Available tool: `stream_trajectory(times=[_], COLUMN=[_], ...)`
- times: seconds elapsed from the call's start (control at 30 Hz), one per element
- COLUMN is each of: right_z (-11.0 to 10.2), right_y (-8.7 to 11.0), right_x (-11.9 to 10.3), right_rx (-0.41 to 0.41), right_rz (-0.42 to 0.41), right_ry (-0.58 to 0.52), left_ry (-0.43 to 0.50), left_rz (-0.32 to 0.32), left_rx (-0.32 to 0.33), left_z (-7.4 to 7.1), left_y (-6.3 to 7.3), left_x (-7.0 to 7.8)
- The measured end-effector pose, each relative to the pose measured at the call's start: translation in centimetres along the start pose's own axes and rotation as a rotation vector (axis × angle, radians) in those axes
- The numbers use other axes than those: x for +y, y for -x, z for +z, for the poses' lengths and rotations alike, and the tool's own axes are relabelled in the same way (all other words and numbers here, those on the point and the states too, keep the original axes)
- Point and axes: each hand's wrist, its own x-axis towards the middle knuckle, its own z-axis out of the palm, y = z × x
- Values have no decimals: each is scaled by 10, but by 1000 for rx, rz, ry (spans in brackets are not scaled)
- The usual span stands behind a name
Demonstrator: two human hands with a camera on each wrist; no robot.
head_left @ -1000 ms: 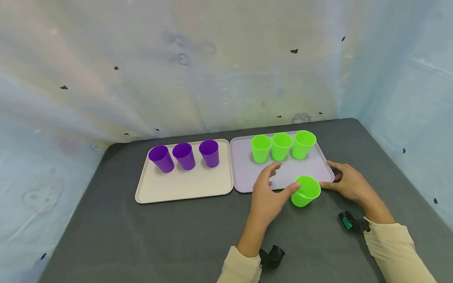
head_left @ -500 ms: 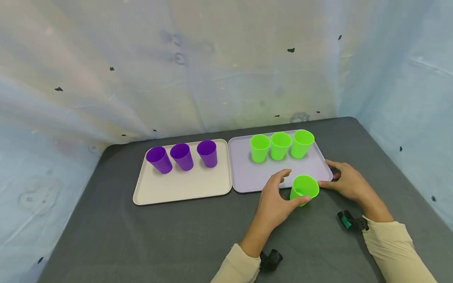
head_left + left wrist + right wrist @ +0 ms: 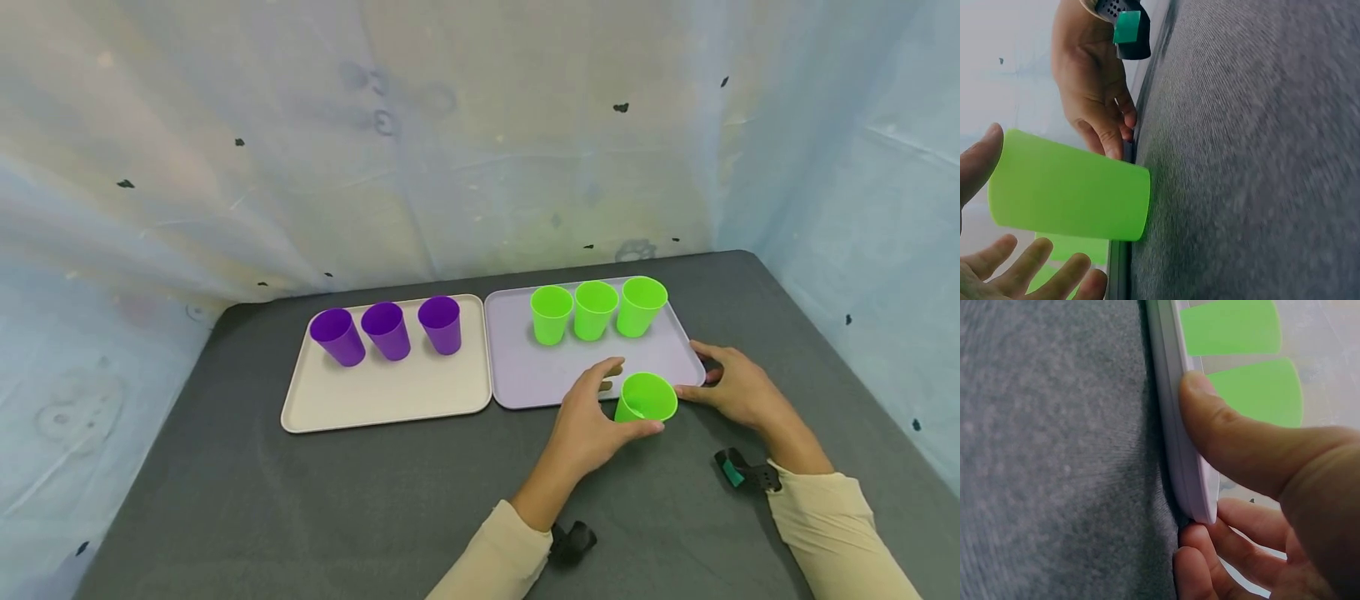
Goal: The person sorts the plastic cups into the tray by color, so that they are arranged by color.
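Observation:
A bright green cup [image 3: 647, 397] stands upright on the dark cloth, just in front of the lilac tray [image 3: 534, 379]. My left hand [image 3: 588, 429] is spread around it, thumb across the near side and fingers beyond its left side; in the left wrist view the fingers [image 3: 1025, 265] are extended beside the cup [image 3: 1069, 187]. At the lilac tray's front right corner, my right hand [image 3: 738, 387] holds the edge. The right wrist view has its thumb [image 3: 1200, 394] on the front rim of the tray [image 3: 1175, 425] and its fingers curled at the corner.
Three more green cups [image 3: 551, 315] stand along the back of the lilac tray. Left of it lies a cream tray [image 3: 390, 400] with three purple cups [image 3: 441, 325] at its back. A pale curtain [image 3: 450, 167] hangs behind the dark table [image 3: 337, 508].
My left hand has moved right and slightly toward me, its thumb passing from the green cup's rim to its near side. The right hand stays at the tray corner.

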Motion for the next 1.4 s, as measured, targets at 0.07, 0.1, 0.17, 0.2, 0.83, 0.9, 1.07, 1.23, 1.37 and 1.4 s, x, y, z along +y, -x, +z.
stream_trajectory(times=[0.07,0.1,0.17,0.2,0.83,0.9,1.07,1.23,1.37,1.4], right_z=[0,0,0,0,1,0,0,1,1,1], right_y=[0,0,0,0,-2,-1,0,1,0,0], right_x=[-1,-1,-2,-2,-1,-1,-1,-1,-2,-2], right_rx=[0,1,4,4,1,1,0,4,-6,-8], right_rz=[4,7,10,10,10,9,7,11,27,31], right_ry=[-2,-3,-1,-2,1,2,-2,-4,-7,-7], left_ry=[6,5,-2,-7,-18,-15,-8,19,47,50], left_rz=[-4,-3,3,6,-1,4,21,37,36,34], left_rx=[-13,-21,-34,-38,-49,-49,-52,-48,-39,-37], left_z=[1,2,3,3,7,7,6,0,-8,-10], left_y=[-1,-2,-3,-3,-6,-6,-5,-5,-4,-4], left_x=[1,1,2,3,6,6,5,5,5,5])
